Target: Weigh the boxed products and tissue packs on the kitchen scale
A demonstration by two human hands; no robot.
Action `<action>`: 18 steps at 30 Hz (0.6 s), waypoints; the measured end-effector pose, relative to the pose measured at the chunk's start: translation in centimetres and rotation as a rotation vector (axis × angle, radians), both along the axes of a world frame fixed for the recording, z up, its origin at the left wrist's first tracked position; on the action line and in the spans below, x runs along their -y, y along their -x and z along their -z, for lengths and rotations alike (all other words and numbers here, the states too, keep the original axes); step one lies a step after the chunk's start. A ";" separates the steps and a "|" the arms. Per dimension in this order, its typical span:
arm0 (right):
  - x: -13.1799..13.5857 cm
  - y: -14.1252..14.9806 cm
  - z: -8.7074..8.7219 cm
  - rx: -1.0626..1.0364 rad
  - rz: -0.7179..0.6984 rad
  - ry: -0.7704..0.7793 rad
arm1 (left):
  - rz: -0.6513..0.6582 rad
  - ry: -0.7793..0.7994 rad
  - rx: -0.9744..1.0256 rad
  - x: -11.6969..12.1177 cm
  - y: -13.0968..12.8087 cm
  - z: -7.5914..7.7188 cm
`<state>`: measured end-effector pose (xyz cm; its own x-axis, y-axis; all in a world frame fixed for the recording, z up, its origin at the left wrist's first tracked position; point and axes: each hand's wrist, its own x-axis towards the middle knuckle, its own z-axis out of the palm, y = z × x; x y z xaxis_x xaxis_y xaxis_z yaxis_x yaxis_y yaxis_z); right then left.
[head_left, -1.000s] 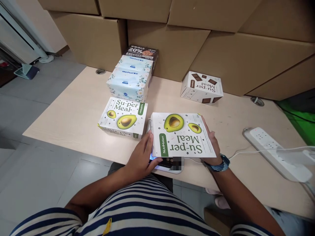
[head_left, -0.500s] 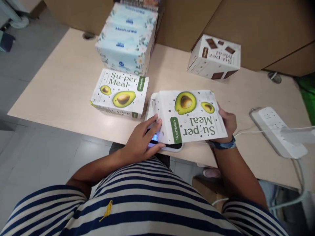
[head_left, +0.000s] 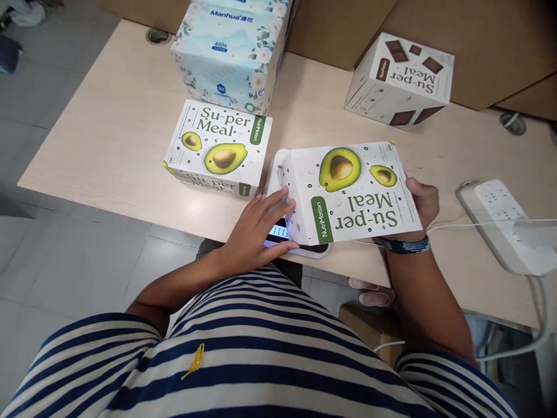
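Head view: right hand [head_left: 423,204] grips the tilted avocado box [head_left: 359,194]. Left hand [head_left: 255,231], fingers spread, touches its left side.

Two avocado boxes [head_left: 224,154] [head_left: 365,203], two tissue packs [head_left: 226,55], one chocolate box [head_left: 411,81] and one power strip [head_left: 500,200] can be counted.

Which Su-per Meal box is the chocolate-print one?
The back-right box, by the brown cardboard: brown squares printed on it. The held box, in the right hand, and the front-left box show avocados instead.
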<state>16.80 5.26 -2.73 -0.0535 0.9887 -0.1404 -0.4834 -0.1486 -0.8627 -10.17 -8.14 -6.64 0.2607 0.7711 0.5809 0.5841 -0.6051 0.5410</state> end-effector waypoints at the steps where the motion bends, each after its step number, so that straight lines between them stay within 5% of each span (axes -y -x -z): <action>1: 0.0 0.0 0.0 -0.006 -0.015 -0.006 | 0.007 0.008 0.002 0.0 0.0 0.0; 12: 0.7 0.4 0.3 0.040 -0.134 -0.032 | 0.033 0.043 0.210 0.5 -0.4 1.4; 18: 1.1 1.2 0.7 0.001 -0.065 -0.154 | 0.013 0.296 0.481 0.7 -0.7 1.8</action>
